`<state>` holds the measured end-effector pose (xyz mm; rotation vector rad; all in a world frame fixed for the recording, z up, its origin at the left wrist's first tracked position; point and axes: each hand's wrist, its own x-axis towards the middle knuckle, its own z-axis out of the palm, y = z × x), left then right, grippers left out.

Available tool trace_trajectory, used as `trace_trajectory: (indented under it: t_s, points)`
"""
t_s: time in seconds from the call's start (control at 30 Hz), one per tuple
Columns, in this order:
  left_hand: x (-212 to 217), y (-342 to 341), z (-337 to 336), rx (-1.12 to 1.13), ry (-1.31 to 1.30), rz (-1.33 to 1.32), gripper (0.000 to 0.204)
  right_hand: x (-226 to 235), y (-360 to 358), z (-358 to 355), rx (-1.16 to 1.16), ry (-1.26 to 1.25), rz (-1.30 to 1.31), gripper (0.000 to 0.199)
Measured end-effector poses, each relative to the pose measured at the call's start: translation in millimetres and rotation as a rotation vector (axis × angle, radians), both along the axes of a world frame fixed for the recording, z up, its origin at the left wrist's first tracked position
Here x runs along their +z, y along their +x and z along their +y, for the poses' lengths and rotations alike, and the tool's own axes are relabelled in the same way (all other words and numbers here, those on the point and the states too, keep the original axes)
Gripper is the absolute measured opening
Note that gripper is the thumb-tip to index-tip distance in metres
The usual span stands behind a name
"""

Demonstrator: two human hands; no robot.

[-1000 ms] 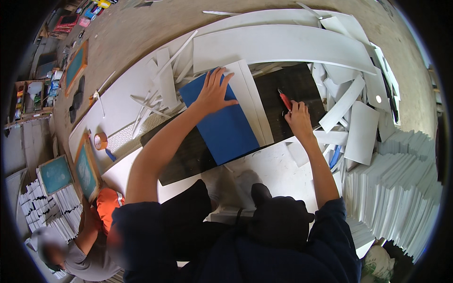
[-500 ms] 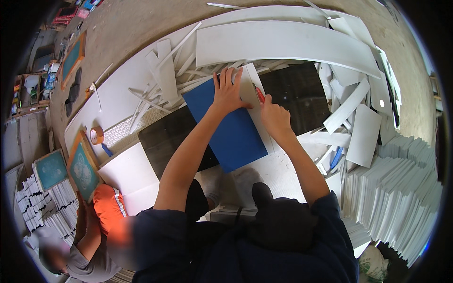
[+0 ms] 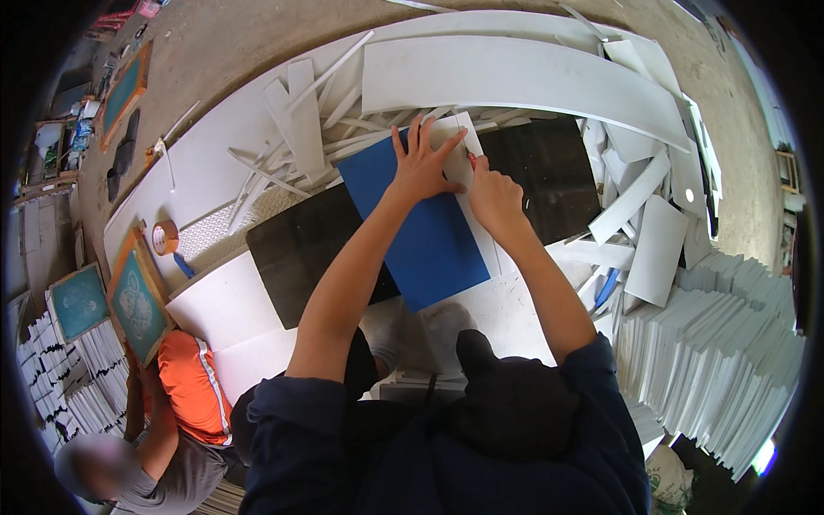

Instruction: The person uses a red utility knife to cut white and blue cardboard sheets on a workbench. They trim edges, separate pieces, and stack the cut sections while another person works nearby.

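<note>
My left hand (image 3: 421, 172) lies with fingers spread over a blue rectangular panel (image 3: 433, 253) and the white sheet (image 3: 487, 247) showing along its right side. Fingers of my right hand (image 3: 498, 197) are wrapped round a red-handled cutter knife (image 3: 471, 158), whose tip meets the white sheet just right of my left fingers. Most of the knife's handle is hidden in the grip. Beneath both pieces lies a dark board (image 3: 545, 176), showing on either side of them.
White offcuts (image 3: 296, 120) are heaped beyond the board, with a long white panel (image 3: 515, 77) across them. Tall stacks of white sheets (image 3: 704, 343) stand at right. Tape (image 3: 165, 238) and framed screens (image 3: 137, 300) are at left. A person in orange trousers (image 3: 193, 382) sits lower left.
My right hand has moved slightly away from me with the knife, up the white sheet. My left fingers have spread, the index finger reaching further right. The blue panel stays in place.
</note>
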<state>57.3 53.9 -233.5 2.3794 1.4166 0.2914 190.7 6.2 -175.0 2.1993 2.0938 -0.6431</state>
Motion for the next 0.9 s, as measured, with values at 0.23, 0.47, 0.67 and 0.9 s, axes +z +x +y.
trace_trajectory:
  t_s: [0.23,0.47,0.67,0.9]
  points:
    - [-5.5,-2.7,3.6,-0.016,-0.004,-0.010,0.095,-5.6,3.4,18.6,0.014,-0.043,-0.049,0.022]
    - [-3.0,-1.3,4.5,0.006,-0.047,-0.006,0.092,13.9,26.9,11.3,-0.102,-0.107,-0.009,0.025]
    - [-7.7,-0.7,1.1,0.020,0.031,-0.122,0.086,24.5,66.7,-16.9,-0.542,-0.285,1.371,0.027]
    - [-7.6,-0.1,2.9,0.038,0.008,-0.094,0.074,46.5,63.1,-29.1,-0.440,-0.210,1.644,0.054]
